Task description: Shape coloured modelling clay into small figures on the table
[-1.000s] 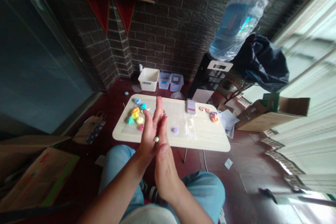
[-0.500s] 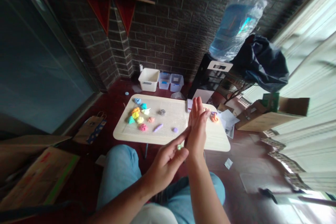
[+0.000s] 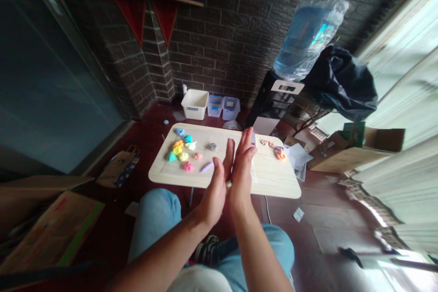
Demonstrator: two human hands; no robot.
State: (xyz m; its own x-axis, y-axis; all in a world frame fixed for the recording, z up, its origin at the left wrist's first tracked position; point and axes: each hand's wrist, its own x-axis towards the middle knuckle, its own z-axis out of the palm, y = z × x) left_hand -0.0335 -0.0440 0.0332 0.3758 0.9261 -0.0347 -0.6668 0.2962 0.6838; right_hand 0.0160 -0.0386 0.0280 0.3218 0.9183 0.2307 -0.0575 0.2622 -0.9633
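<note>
My left hand and my right hand face each other palm to palm above the near edge of the table, fingers straight and pointing up. Between the palms a small pale green lump of modelling clay is pressed, mostly hidden. On the table, left of my hands, lie several clay lumps, among them a pink one, a yellow one, a blue one and a grey one. A purple clay stick lies closest to my left hand.
Orange and purple clay sits at the table's right end. Behind the table stand a white bin and two clear blue bins. A water dispenser is at the back right, cardboard boxes at the right.
My left hand has moved up and forward, and my right hand back and to the left. The palms now line up more closely around the green clay.
</note>
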